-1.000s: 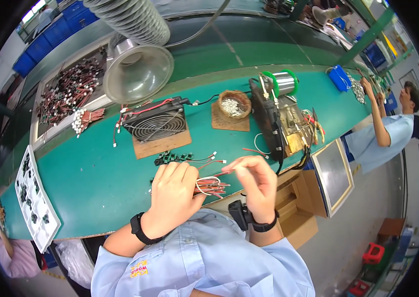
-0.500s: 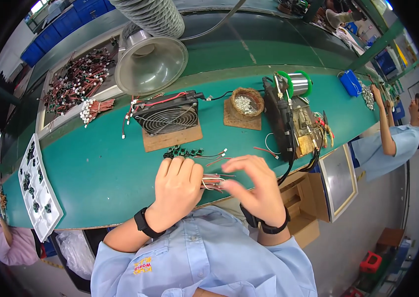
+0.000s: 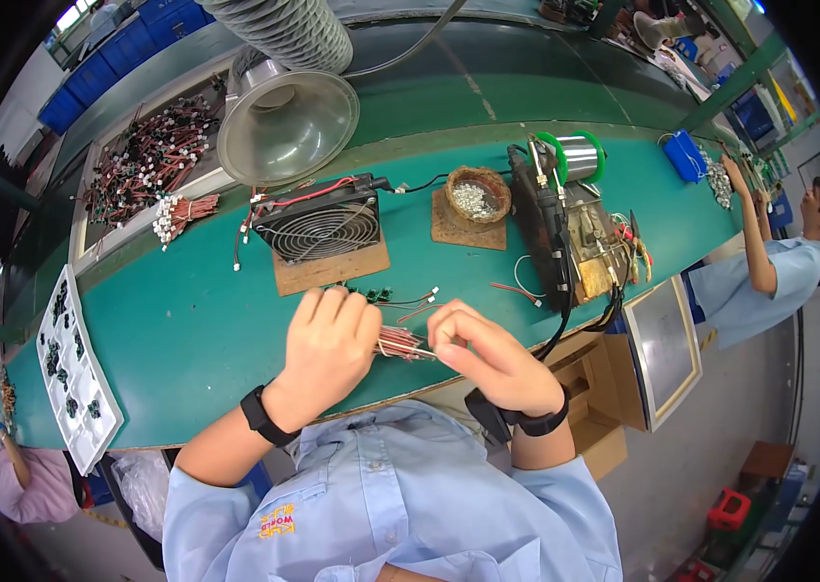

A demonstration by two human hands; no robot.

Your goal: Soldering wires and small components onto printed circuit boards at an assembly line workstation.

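Note:
My left hand [image 3: 324, 341] is closed around a bundle of thin red-brown wires [image 3: 398, 342], whose ends stick out to the right of the fist. A pale band seems to circle the bundle beside my fingers. My right hand [image 3: 495, 357] pinches at the tips of the bundle, with a light-coloured wire running to its fingertips. The other end of the bundle is hidden inside my left fist. Just beyond my hands on the green bench lie small dark green circuit boards [image 3: 371, 294] and a loose wire with a white connector [image 3: 431, 294].
A black fan [image 3: 322, 228] stands on a wooden board. Right of it are a round bowl of metal bits [image 3: 476, 199], a soldering station [image 3: 541, 233] and a solder spool [image 3: 579, 157]. A white tray [image 3: 104, 427] lies left; a fume hood [image 3: 289, 131] hangs behind. A co-worker [image 3: 759, 272] works at right.
My right thumb and fingers have closed from an open spread into a pinch at the wire ends. My left hand has shifted slightly left and nearer with the bundle.

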